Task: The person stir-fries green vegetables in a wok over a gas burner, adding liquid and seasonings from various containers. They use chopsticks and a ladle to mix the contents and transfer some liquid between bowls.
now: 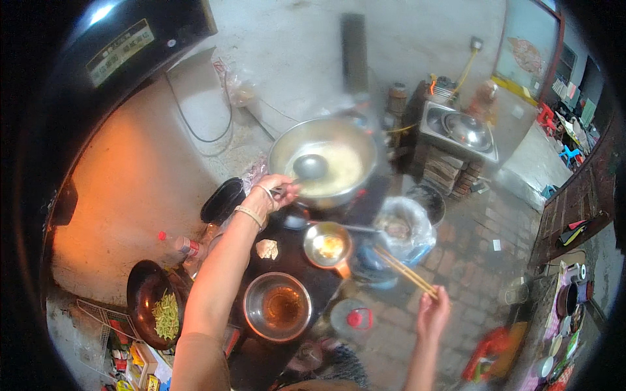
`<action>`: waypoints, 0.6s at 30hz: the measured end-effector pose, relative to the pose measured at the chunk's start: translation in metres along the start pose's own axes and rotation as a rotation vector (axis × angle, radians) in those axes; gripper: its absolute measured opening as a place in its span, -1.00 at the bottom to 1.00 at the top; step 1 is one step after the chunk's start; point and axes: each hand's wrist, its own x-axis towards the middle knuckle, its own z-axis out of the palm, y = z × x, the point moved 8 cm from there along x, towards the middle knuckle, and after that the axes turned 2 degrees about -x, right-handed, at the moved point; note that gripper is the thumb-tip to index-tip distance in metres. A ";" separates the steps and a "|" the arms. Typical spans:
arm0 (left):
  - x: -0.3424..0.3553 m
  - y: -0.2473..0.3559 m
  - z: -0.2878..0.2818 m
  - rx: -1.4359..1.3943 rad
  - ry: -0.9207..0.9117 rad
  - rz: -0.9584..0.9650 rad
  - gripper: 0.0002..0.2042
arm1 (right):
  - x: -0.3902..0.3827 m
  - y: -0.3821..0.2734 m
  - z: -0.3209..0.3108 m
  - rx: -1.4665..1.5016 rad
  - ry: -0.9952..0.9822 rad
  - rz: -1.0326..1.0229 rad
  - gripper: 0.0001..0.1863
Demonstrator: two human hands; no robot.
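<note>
My left hand [282, 190] grips the handle of a ladle [310, 166], whose round bowl hangs over a large metal pot [276, 151]. Pale, cloudy liquid [339, 166] lies in the pot, with steam blurring the air around it. Off to the right, my right hand [433, 313] is closed round a pair of long chopsticks [405, 271], which point up and left. Below the pot sits a small pan [312, 251] with an orange handle and something yellow inside. A steel bowl [250, 311] of brown liquid stands nearer to me, beside a pale lump [266, 248].
A dark wok [138, 287] with cut green vegetables [167, 315] is at the left. Right of the counter [251, 365] stand a bag-lined bucket [417, 225] and a container with a red cap [358, 318]. Farther right, a metal lid [466, 130] rests on a raised basin [450, 144].
</note>
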 end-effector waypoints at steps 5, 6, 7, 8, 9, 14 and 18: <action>-0.046 0.007 -0.011 -0.038 -0.095 -0.026 -0.87 | 0.006 0.014 0.019 0.026 -0.068 0.050 -0.82; -0.055 0.007 -0.013 -0.045 -0.128 -0.047 -0.87 | 0.007 0.017 0.022 0.030 -0.082 0.059 -0.82; -0.071 0.010 -0.015 -0.025 -0.115 -0.045 -0.86 | 0.006 0.020 0.026 0.034 -0.097 0.073 -0.82; -0.085 0.011 -0.014 -0.005 -0.085 -0.035 -0.86 | 0.007 0.021 0.029 0.036 -0.108 0.079 -0.82; -0.087 0.009 -0.017 -0.011 -0.136 -0.055 -0.86 | 0.006 0.020 0.034 0.044 -0.127 0.066 -0.82; -0.149 0.007 -0.029 0.084 -0.144 -0.046 -0.83 | 0.007 0.038 0.039 0.021 -0.088 0.141 -0.83; -0.195 -0.006 -0.026 0.040 -0.211 -0.044 -0.85 | 0.000 0.041 0.045 0.011 -0.105 0.147 -0.83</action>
